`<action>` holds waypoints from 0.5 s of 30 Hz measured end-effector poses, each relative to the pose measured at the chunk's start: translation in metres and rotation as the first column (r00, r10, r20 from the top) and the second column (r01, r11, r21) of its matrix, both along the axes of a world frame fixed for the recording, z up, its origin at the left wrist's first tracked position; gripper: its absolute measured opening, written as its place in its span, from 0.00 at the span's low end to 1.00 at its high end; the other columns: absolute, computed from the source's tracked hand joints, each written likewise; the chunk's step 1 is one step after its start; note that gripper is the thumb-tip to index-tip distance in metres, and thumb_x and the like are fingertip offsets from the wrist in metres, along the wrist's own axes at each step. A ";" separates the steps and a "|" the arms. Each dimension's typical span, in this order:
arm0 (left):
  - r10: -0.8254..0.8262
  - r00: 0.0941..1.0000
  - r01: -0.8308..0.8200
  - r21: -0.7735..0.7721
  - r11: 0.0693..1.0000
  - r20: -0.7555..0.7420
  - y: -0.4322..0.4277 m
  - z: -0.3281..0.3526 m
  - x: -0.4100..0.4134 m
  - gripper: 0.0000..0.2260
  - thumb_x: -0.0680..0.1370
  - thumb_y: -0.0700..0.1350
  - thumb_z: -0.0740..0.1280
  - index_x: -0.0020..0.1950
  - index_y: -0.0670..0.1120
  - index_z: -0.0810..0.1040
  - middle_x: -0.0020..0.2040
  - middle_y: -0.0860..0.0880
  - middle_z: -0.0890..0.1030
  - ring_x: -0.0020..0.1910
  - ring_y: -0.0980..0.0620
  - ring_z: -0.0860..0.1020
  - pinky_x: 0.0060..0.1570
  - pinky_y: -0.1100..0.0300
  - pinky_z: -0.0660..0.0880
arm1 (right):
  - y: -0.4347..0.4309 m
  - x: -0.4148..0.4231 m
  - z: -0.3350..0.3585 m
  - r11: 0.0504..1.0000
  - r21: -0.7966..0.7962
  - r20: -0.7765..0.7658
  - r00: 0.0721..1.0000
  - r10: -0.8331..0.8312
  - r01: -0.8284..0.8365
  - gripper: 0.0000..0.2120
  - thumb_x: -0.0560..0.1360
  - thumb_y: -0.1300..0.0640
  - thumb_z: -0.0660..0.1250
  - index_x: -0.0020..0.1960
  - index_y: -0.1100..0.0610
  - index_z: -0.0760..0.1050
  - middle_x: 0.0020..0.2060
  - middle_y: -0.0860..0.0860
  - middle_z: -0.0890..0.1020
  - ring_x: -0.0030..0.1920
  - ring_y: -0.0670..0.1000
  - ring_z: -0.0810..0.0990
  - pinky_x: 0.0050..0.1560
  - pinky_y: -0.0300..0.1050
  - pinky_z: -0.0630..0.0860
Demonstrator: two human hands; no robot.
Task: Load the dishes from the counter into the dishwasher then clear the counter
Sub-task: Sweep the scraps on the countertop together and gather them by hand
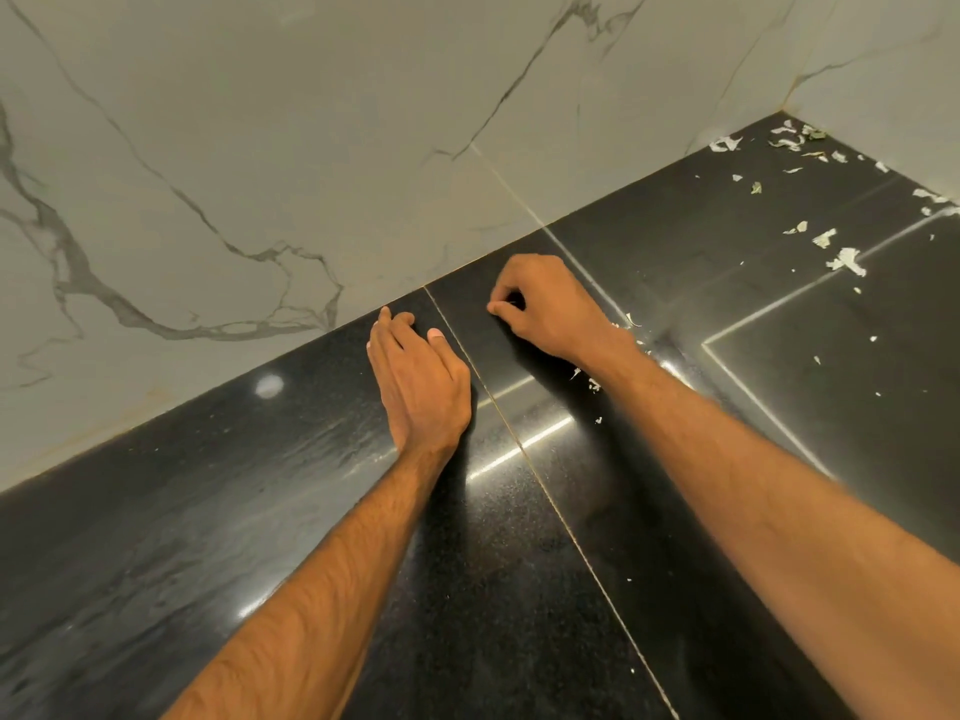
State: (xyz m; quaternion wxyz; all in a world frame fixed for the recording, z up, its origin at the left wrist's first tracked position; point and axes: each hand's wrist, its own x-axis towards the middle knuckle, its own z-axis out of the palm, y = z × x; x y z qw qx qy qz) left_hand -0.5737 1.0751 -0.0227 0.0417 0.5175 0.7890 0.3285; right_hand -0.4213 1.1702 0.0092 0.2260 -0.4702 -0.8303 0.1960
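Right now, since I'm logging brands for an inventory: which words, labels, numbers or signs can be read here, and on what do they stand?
None to read. The black counter, the marble wall, the pale scraps, the left hand and the right hand carry no word, number, label or sign.

Both my forearms extend forward, bare. My bare left hand (pixel 422 379) stands on its little-finger edge, fingers straight and together, palm facing right. My bare right hand (pixel 545 309), just beside it, lies knuckles-up, fingers curled, thumb meeting fingertips.
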 end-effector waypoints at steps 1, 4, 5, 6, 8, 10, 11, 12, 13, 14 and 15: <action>-0.004 1.000 0.004 0.000 1.000 -0.003 0.000 0.000 0.000 0.18 0.84 0.47 0.55 0.70 0.39 0.68 0.72 0.41 0.70 0.75 0.44 0.65 0.75 0.44 0.62 | -0.004 0.012 0.002 1.000 0.004 0.033 0.999 0.010 -0.010 0.04 0.75 0.55 0.74 0.42 0.54 0.84 0.43 0.47 0.82 0.45 0.49 0.81 0.50 0.52 0.80; -0.008 1.000 0.008 -0.004 1.000 -0.011 0.000 -0.002 0.000 0.18 0.84 0.47 0.55 0.69 0.39 0.69 0.73 0.40 0.69 0.75 0.43 0.64 0.76 0.44 0.62 | -0.014 0.049 0.020 0.994 -0.080 0.165 0.982 0.086 -0.074 0.04 0.74 0.54 0.75 0.42 0.51 0.86 0.41 0.44 0.84 0.43 0.46 0.82 0.50 0.46 0.80; -0.008 1.000 0.008 -0.004 1.000 -0.014 0.000 -0.002 0.000 0.18 0.84 0.47 0.55 0.69 0.39 0.69 0.73 0.40 0.69 0.75 0.43 0.64 0.76 0.44 0.61 | -0.014 0.058 0.028 0.991 -0.107 0.179 0.979 0.098 -0.080 0.03 0.74 0.54 0.75 0.42 0.50 0.87 0.41 0.44 0.84 0.43 0.45 0.82 0.49 0.43 0.79; -0.008 1.000 0.008 -0.007 1.000 -0.012 0.000 -0.002 0.000 0.18 0.84 0.48 0.55 0.69 0.39 0.69 0.73 0.40 0.69 0.76 0.43 0.64 0.76 0.44 0.61 | -0.011 0.063 0.035 0.991 -0.112 0.164 0.983 0.086 -0.068 0.02 0.74 0.54 0.75 0.43 0.50 0.87 0.42 0.44 0.84 0.43 0.44 0.82 0.49 0.39 0.77; -0.009 1.000 0.009 -0.010 1.000 -0.010 0.000 -0.003 0.000 0.18 0.84 0.48 0.55 0.69 0.39 0.70 0.73 0.40 0.69 0.76 0.43 0.64 0.76 0.44 0.61 | 0.003 0.062 0.039 0.998 -0.059 0.095 0.995 0.037 -0.032 0.03 0.74 0.56 0.75 0.47 0.50 0.87 0.47 0.45 0.85 0.48 0.44 0.81 0.52 0.37 0.75; -0.008 1.000 0.008 -0.013 1.000 -0.012 0.000 -0.002 0.000 0.18 0.84 0.48 0.55 0.70 0.39 0.69 0.73 0.40 0.69 0.76 0.44 0.64 0.76 0.44 0.61 | 0.019 0.053 0.032 0.998 -0.060 0.067 0.998 0.002 0.002 0.07 0.76 0.56 0.74 0.54 0.52 0.85 0.55 0.49 0.85 0.57 0.48 0.81 0.61 0.42 0.75; -0.008 1.000 0.008 -0.016 1.000 -0.011 0.001 -0.002 -0.001 0.18 0.84 0.48 0.55 0.70 0.39 0.69 0.73 0.41 0.69 0.76 0.44 0.64 0.76 0.44 0.61 | 0.024 0.048 0.026 0.996 -0.094 0.068 0.998 -0.001 0.007 0.09 0.77 0.56 0.73 0.57 0.54 0.84 0.60 0.51 0.84 0.61 0.51 0.80 0.64 0.45 0.74; -0.008 1.000 0.008 -0.019 1.000 -0.009 0.001 -0.002 -0.001 0.19 0.84 0.48 0.55 0.71 0.39 0.69 0.74 0.41 0.69 0.76 0.44 0.64 0.76 0.44 0.61 | 0.025 0.045 0.020 0.991 -0.132 0.071 0.997 0.004 0.006 0.12 0.79 0.56 0.71 0.62 0.56 0.82 0.64 0.52 0.81 0.66 0.53 0.78 0.68 0.46 0.72; -0.009 1.000 0.009 -0.021 1.000 -0.008 0.001 -0.003 -0.001 0.19 0.84 0.48 0.55 0.71 0.39 0.68 0.74 0.41 0.69 0.76 0.44 0.64 0.76 0.44 0.61 | 0.022 0.045 0.016 0.987 -0.163 0.073 0.997 0.014 -0.002 0.16 0.80 0.55 0.69 0.67 0.56 0.80 0.70 0.53 0.78 0.70 0.53 0.75 0.71 0.46 0.68; -0.011 1.000 0.011 -0.022 1.000 -0.009 0.001 -0.004 -0.001 0.19 0.84 0.48 0.55 0.71 0.39 0.68 0.74 0.41 0.69 0.76 0.44 0.64 0.76 0.44 0.61 | 0.015 0.049 0.013 0.982 -0.185 0.061 0.998 0.035 -0.023 0.18 0.82 0.54 0.66 0.71 0.56 0.77 0.73 0.52 0.74 0.74 0.51 0.71 0.74 0.44 0.64; -0.012 1.000 0.012 -0.021 1.000 -0.011 0.002 -0.005 -0.002 0.19 0.84 0.48 0.55 0.71 0.39 0.68 0.73 0.41 0.69 0.76 0.44 0.64 0.76 0.44 0.61 | 0.006 0.055 0.012 0.978 -0.200 0.039 0.997 0.071 -0.062 0.19 0.83 0.53 0.64 0.73 0.56 0.74 0.75 0.50 0.72 0.75 0.49 0.68 0.75 0.42 0.61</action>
